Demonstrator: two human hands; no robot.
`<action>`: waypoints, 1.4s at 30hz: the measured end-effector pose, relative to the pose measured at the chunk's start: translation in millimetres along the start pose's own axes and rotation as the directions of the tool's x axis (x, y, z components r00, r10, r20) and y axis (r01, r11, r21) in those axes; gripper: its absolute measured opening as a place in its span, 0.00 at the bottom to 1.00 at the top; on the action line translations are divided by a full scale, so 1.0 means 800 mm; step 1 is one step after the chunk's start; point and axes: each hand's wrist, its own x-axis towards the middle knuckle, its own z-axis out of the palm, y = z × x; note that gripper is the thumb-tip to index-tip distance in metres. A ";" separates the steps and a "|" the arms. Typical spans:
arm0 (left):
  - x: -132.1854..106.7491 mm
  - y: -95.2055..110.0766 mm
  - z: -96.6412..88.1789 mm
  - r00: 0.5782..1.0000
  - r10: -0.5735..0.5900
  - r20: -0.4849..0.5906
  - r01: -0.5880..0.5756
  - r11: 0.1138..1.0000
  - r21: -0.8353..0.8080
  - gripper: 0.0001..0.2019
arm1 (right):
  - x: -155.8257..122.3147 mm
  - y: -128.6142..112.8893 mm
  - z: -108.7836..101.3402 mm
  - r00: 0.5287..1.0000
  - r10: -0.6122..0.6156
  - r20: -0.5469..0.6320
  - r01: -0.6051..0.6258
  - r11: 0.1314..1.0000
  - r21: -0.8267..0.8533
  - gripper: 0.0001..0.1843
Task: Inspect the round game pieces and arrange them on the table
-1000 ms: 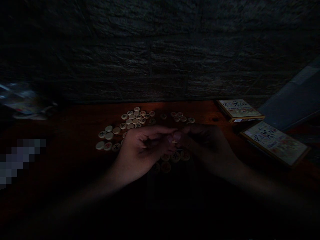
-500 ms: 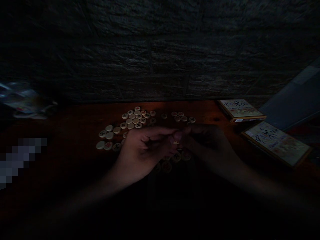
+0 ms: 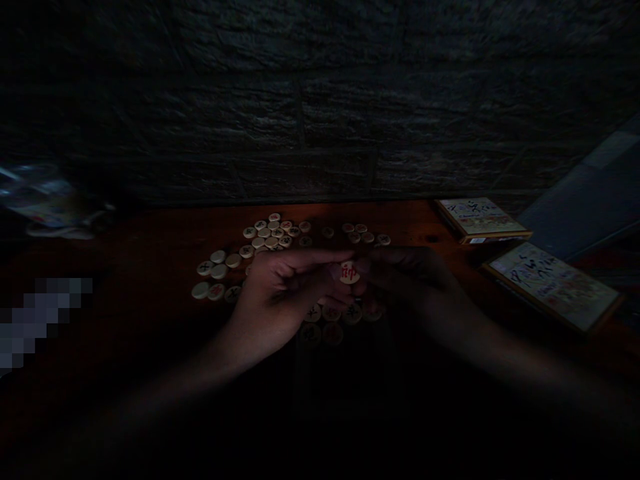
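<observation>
Reddish-brown wooden tabletop [image 3: 160, 233]: far edge runs along the foot of a dark, rough wall of stone-like blocks [image 3: 320, 113]. Near edge lost in shadow, cannot be made out. Wood shows between the pieces at back right and the boxes; same again left of the main spread.

Around the hands: scattered pale round pieces with red or black characters, some plain side up [image 3: 270, 233], lie beyond and left of the left hand [image 3: 275, 293]. A smaller group of similar pale discs [image 3: 360, 233] lies just beyond the right hand [image 3: 420, 283]; another, dim, partly hidden group [image 3: 332, 333] below both hands. At right, two flat rectangular boxes with pale printed lids, one near the wall [image 3: 480, 217], one closer [image 3: 553, 283]. Grey-blue slanting panel [image 3: 585, 187] behind them; shiny clear-plastic item [image 3: 45, 200] far left, details unclear.

In hand: one pale round disc with a red character [image 3: 350, 272], held up between the hands, above the tabletop. Left thumb and fingers pinch its left side; right thumb and fingertips pinch its upper right rim. Marked face towards the viewer; outline round, no long axis across it. Character's upright direction: cannot tell.
</observation>
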 end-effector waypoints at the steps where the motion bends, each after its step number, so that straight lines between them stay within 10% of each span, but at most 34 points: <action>1: 0.001 0.000 0.000 1.000 -0.002 0.001 0.002 1.000 -0.014 0.08 | 0.000 0.000 0.000 1.000 -0.004 0.006 0.004 1.000 0.006 0.15; 30: 0.003 -0.011 -0.007 0.983 0.143 0.111 -0.169 0.948 0.270 0.09 | 0.005 0.003 -0.011 0.991 0.000 0.130 0.007 0.999 -0.050 0.16; 42: -0.010 -0.009 -0.008 0.904 0.380 0.196 -0.421 0.713 0.561 0.19 | -0.002 0.004 -0.003 0.994 -0.082 0.069 0.085 0.995 -0.043 0.12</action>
